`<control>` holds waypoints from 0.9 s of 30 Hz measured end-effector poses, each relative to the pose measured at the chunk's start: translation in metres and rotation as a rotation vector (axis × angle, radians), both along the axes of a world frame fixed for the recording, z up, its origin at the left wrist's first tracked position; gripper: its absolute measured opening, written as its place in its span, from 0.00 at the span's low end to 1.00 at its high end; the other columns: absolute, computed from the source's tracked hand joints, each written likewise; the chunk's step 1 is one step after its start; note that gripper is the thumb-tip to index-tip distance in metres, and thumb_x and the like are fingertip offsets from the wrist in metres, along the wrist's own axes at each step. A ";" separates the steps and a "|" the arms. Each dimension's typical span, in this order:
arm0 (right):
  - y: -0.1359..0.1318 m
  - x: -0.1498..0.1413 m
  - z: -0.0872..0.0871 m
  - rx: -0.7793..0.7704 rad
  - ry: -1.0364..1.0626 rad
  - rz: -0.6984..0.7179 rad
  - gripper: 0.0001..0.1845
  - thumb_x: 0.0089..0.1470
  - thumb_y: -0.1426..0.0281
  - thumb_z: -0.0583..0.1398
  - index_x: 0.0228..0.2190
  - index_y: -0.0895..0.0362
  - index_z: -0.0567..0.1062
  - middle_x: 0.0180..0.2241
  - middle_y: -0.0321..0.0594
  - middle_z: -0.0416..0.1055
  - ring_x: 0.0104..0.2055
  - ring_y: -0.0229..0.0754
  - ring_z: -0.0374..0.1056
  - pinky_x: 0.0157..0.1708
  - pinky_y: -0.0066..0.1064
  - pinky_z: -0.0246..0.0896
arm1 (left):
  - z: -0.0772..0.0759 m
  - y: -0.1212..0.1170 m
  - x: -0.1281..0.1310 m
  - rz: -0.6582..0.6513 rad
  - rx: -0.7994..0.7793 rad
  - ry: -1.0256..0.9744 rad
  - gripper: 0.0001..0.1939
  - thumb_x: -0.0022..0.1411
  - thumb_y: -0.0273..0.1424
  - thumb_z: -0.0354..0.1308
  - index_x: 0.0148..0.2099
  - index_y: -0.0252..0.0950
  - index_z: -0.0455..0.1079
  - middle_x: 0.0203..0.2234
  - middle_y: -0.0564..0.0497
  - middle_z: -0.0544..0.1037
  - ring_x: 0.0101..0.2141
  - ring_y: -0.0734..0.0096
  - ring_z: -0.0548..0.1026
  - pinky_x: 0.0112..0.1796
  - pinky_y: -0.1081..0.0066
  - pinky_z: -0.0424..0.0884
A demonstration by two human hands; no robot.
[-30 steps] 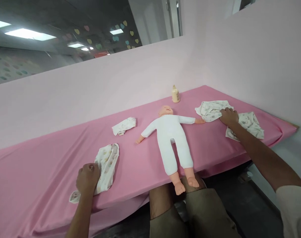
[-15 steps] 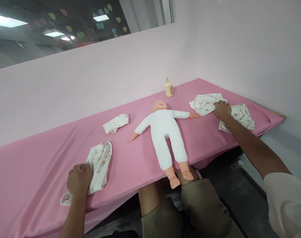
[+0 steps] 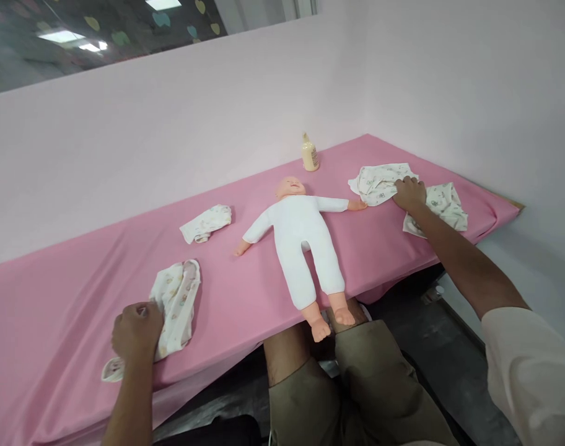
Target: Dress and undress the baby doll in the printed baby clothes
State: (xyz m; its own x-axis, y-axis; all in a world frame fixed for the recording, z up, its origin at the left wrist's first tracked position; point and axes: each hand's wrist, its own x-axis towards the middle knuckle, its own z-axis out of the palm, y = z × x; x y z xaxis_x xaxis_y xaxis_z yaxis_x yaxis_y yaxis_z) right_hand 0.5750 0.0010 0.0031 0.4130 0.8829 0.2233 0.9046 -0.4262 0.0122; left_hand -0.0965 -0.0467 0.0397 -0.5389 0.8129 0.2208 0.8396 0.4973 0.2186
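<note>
Head view: a white-suited doll (image 3: 297, 226) lies on its back on a pink-covered table (image 3: 227, 303), which bears its body while the feet (image 3: 343, 316) overhang the near edge. The left hand (image 3: 138, 331), curled into a fist, sits against a folded cloth (image 3: 178, 303). The right hand (image 3: 410, 195) bends its fingers over a rumpled cloth (image 3: 379, 184), with a second cloth (image 3: 447, 209) just beside it. Whether either hand pinches fabric, I cannot tell. These cloths lie on opposite sides of the doll, which would explain the person's widely spread arms (image 3: 468, 266).
</note>
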 end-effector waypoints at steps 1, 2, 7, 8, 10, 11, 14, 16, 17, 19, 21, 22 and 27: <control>0.000 0.000 0.000 0.000 -0.002 0.000 0.24 0.56 0.74 0.48 0.51 0.64 0.70 0.53 0.59 0.66 0.54 0.58 0.60 0.50 0.47 0.55 | 0.000 0.000 0.001 0.012 -0.005 0.002 0.26 0.63 0.39 0.44 0.54 0.28 0.69 0.51 0.30 0.72 0.52 0.42 0.71 0.49 0.48 0.69; 0.000 0.000 -0.001 0.000 -0.004 -0.001 0.24 0.56 0.74 0.48 0.51 0.64 0.70 0.53 0.58 0.66 0.54 0.58 0.60 0.50 0.47 0.55 | 0.001 0.000 0.002 0.027 -0.013 0.006 0.26 0.63 0.39 0.44 0.54 0.29 0.69 0.51 0.31 0.72 0.52 0.43 0.71 0.49 0.49 0.69; 0.000 0.000 -0.001 0.016 0.004 -0.006 0.22 0.57 0.73 0.49 0.51 0.64 0.70 0.53 0.59 0.65 0.54 0.59 0.60 0.51 0.47 0.54 | 0.001 0.002 0.003 0.026 -0.025 0.036 0.26 0.63 0.39 0.44 0.54 0.29 0.70 0.51 0.32 0.73 0.50 0.43 0.73 0.48 0.49 0.70; 0.000 -0.001 -0.001 0.019 0.006 -0.006 0.22 0.57 0.73 0.49 0.51 0.64 0.70 0.53 0.59 0.65 0.54 0.59 0.60 0.51 0.47 0.53 | 0.000 0.002 0.003 0.025 -0.026 0.046 0.26 0.63 0.39 0.44 0.54 0.29 0.70 0.50 0.32 0.73 0.50 0.43 0.73 0.47 0.50 0.71; 0.000 0.000 -0.002 0.019 0.008 -0.006 0.22 0.57 0.73 0.49 0.51 0.64 0.70 0.53 0.60 0.65 0.54 0.59 0.59 0.51 0.47 0.53 | -0.001 0.002 0.002 0.025 -0.031 0.070 0.26 0.63 0.39 0.43 0.54 0.29 0.70 0.49 0.33 0.74 0.48 0.44 0.74 0.46 0.51 0.72; 0.000 0.000 -0.002 0.020 0.008 -0.006 0.22 0.57 0.73 0.49 0.51 0.64 0.70 0.53 0.60 0.65 0.55 0.59 0.59 0.51 0.47 0.53 | -0.001 0.002 0.002 0.026 -0.035 0.080 0.26 0.62 0.39 0.43 0.54 0.29 0.70 0.48 0.33 0.74 0.48 0.45 0.74 0.46 0.51 0.72; 0.000 0.000 -0.002 0.023 0.009 -0.008 0.22 0.57 0.74 0.49 0.51 0.65 0.70 0.52 0.60 0.65 0.55 0.60 0.59 0.51 0.48 0.53 | -0.002 0.002 0.004 0.031 -0.044 0.090 0.26 0.62 0.39 0.43 0.53 0.29 0.70 0.47 0.33 0.74 0.47 0.46 0.74 0.45 0.52 0.72; 0.000 0.000 -0.001 0.017 0.006 -0.014 0.22 0.56 0.74 0.48 0.51 0.65 0.70 0.52 0.60 0.65 0.54 0.59 0.59 0.51 0.47 0.53 | -0.001 0.002 0.006 0.031 -0.041 0.081 0.27 0.61 0.39 0.43 0.53 0.30 0.70 0.48 0.33 0.74 0.48 0.46 0.73 0.46 0.52 0.71; 0.000 0.000 -0.001 0.014 0.005 -0.017 0.23 0.56 0.74 0.48 0.51 0.66 0.70 0.52 0.60 0.65 0.54 0.59 0.59 0.51 0.47 0.53 | 0.000 0.002 0.007 0.031 -0.038 0.075 0.26 0.61 0.38 0.42 0.53 0.29 0.70 0.48 0.32 0.74 0.49 0.45 0.73 0.46 0.52 0.71; 0.000 0.000 0.000 0.013 0.004 -0.019 0.23 0.56 0.74 0.49 0.51 0.66 0.70 0.52 0.60 0.65 0.54 0.59 0.59 0.50 0.47 0.54 | 0.001 0.001 0.010 0.035 -0.037 0.062 0.26 0.61 0.37 0.43 0.54 0.28 0.70 0.49 0.32 0.73 0.50 0.45 0.72 0.47 0.51 0.70; 0.000 -0.001 0.000 0.017 0.005 -0.016 0.23 0.57 0.74 0.48 0.51 0.65 0.70 0.52 0.60 0.65 0.54 0.59 0.60 0.50 0.47 0.54 | 0.003 0.000 0.012 0.035 -0.039 0.051 0.26 0.62 0.37 0.43 0.54 0.28 0.70 0.50 0.31 0.73 0.50 0.44 0.72 0.48 0.50 0.70; 0.000 -0.001 0.000 0.020 0.004 -0.016 0.23 0.57 0.74 0.48 0.51 0.65 0.70 0.52 0.60 0.65 0.54 0.59 0.60 0.50 0.47 0.54 | 0.003 0.000 0.012 0.032 -0.042 0.049 0.26 0.62 0.37 0.44 0.54 0.27 0.70 0.50 0.31 0.73 0.51 0.45 0.72 0.48 0.50 0.70; 0.000 -0.001 -0.001 0.026 -0.011 -0.019 0.23 0.56 0.74 0.49 0.51 0.65 0.70 0.52 0.59 0.65 0.54 0.59 0.60 0.49 0.47 0.55 | 0.001 -0.001 0.010 0.027 -0.029 0.085 0.24 0.63 0.37 0.44 0.54 0.30 0.70 0.49 0.34 0.74 0.48 0.48 0.73 0.46 0.54 0.70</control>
State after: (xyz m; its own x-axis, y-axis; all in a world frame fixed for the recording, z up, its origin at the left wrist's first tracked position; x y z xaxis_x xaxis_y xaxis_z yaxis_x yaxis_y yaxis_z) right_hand 0.5744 0.0010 0.0024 0.4274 0.8687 0.2504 0.8960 -0.4439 0.0109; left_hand -0.0868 -0.0481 0.0405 -0.5409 0.8052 0.2432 0.8408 0.5247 0.1328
